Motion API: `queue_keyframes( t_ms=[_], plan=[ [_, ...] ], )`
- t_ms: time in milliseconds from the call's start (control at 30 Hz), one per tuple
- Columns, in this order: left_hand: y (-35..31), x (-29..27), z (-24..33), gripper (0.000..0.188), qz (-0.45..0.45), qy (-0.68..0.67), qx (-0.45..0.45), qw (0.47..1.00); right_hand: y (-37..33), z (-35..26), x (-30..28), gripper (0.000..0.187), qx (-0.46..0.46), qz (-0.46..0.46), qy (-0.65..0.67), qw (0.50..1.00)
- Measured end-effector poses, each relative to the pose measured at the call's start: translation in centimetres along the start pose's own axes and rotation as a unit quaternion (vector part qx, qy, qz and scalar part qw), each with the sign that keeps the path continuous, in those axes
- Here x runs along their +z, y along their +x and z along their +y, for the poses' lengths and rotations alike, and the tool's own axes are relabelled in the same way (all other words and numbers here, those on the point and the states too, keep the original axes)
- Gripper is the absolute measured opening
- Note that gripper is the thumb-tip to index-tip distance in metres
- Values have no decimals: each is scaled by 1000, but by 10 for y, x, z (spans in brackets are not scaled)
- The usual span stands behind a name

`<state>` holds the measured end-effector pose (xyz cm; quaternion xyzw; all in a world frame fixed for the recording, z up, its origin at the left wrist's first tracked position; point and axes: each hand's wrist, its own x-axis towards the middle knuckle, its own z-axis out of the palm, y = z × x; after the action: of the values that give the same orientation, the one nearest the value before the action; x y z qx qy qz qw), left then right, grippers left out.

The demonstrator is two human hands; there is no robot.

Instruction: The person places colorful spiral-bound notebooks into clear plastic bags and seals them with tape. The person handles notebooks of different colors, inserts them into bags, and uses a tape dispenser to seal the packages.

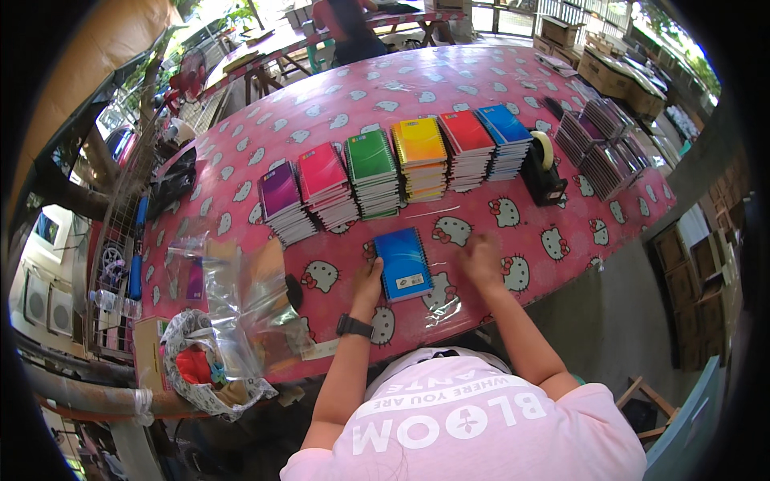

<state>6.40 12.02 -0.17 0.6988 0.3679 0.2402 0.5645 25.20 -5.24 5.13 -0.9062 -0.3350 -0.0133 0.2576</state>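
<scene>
A blue spiral notebook point(403, 263) lies on the pink cartoon-cat tablecloth point(513, 216), inside or on a clear plastic sleeve point(446, 298). My left hand point(370, 278) rests against the notebook's left edge, a black watch on the wrist. To the notebook's right, my right hand point(480, 260) presses on the clear plastic with fingers curled; it is blurred. Beyond them stands a row of notebook stacks: purple point(281, 200), pink point(324, 183), green point(373, 170), yellow-orange point(420, 156), red point(468, 146) and blue point(505, 138).
A black tape dispenser point(542, 170) sits right of the stacks, with dark wrapped bundles point(600, 144) beyond. A pile of clear bags point(241, 301) and a basket of scraps point(204, 369) lie at left. Cardboard boxes point(618, 76) stand far right. A person sits at a far table point(349, 28).
</scene>
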Motion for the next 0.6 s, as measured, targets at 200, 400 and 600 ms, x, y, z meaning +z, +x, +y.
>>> queue_keyframes(
  t_ms=[200, 400, 600],
  plan=[
    [-4, 4, 21, 57, -7, -15, -28, 999, 1, 32, 19, 35, -107, 35, -17, 993],
    [-24, 11, 37, 55, 34, -80, 50, 995, -13, 20, -42, 34, 298, -238, 408, 830],
    [-28, 22, 43, 60, -52, -205, -47, 976, -39, -56, -39, 34, -91, -123, 191, 970]
  ],
)
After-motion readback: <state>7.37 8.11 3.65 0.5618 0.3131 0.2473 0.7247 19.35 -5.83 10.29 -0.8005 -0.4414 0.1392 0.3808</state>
